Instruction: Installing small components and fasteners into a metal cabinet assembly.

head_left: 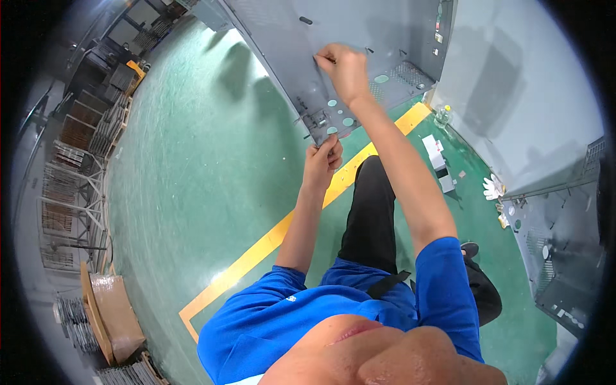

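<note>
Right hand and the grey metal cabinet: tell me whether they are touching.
Cannot tell. In the head view, the right hand overlaps the inner face of the grey metal cabinet, but neither contact nor a gap shows plainly from this angle.

This is a workshop; racks [59, 217] edge its green floor [192, 147].

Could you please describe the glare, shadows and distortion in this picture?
Head view: glare whitens the green floor at upper left and by the yellow line; dark shadows lie beside the grey metal housing and on the pale panel at right; the fisheye bends the left-hand racks along its black rim.
</note>
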`<control>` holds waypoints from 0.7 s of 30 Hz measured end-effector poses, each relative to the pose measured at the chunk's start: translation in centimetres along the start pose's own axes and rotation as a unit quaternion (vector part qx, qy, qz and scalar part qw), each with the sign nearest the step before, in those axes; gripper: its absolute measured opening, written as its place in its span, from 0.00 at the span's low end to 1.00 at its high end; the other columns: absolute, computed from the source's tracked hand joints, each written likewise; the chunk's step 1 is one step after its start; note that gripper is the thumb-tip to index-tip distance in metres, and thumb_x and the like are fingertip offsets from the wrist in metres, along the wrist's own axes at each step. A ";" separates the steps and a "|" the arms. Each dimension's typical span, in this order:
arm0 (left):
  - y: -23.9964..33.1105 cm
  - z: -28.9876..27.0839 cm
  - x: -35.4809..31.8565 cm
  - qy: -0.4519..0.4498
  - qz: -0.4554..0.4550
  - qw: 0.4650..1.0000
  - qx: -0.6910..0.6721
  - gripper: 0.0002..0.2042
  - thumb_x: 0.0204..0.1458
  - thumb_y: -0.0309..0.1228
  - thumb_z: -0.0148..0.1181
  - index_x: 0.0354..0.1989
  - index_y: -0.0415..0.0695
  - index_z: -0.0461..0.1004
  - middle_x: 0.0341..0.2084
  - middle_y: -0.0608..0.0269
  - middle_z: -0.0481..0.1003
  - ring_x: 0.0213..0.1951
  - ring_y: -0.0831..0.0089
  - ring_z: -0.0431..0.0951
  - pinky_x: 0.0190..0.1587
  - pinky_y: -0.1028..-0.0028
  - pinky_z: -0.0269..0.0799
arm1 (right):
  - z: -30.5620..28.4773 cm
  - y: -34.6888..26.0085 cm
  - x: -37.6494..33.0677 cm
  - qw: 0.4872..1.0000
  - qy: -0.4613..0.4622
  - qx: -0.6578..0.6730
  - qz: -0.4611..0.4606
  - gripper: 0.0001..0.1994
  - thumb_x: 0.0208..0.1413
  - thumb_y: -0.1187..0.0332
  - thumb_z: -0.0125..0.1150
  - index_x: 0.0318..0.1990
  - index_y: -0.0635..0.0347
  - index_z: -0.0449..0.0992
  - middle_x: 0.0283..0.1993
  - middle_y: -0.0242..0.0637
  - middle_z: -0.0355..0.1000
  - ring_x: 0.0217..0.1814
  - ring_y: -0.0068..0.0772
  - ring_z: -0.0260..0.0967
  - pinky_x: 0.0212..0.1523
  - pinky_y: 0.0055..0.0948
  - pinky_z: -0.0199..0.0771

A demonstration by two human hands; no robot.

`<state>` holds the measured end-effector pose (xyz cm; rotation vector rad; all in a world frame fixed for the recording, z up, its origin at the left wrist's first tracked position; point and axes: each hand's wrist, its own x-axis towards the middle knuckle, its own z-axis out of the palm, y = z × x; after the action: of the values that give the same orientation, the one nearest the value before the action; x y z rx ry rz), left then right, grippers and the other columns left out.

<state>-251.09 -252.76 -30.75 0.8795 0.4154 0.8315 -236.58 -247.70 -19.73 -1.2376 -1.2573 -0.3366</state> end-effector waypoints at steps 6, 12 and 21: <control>-0.3 -1.0 0.3 0.016 0.018 0.999 0.033 0.08 0.50 0.28 0.54 0.20 0.46 0.65 0.15 0.73 0.59 0.17 0.84 0.54 0.18 0.81 0.47 | 0.5 0.4 0.0 0.996 -0.053 -0.057 -0.042 0.06 0.47 0.68 0.58 0.32 0.60 0.74 0.25 0.44 0.72 0.27 0.43 0.71 0.30 0.35 0.71; 1.4 -0.9 0.1 0.055 0.026 0.995 0.084 0.09 0.53 0.30 0.52 0.22 0.41 0.66 0.16 0.75 0.55 0.19 0.86 0.51 0.19 0.81 0.43 | 3.5 0.2 0.8 0.982 -0.150 -0.096 0.061 0.09 0.51 0.65 0.51 0.33 0.62 0.71 0.29 0.50 0.72 0.34 0.51 0.71 0.36 0.42 0.72; 1.9 0.1 3.3 0.015 0.012 0.999 0.027 0.08 0.57 0.29 0.47 0.30 0.38 0.61 0.16 0.74 0.49 0.18 0.85 0.47 0.17 0.81 0.42 | -1.1 0.3 0.9 0.977 -0.098 -0.024 0.186 0.22 0.42 0.55 0.65 0.36 0.66 0.71 0.31 0.48 0.74 0.40 0.49 0.71 0.42 0.39 0.70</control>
<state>-249.83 -249.51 -29.13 0.9251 0.4554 0.8603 -235.42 -248.13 -18.96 -1.5436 -1.1569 0.0293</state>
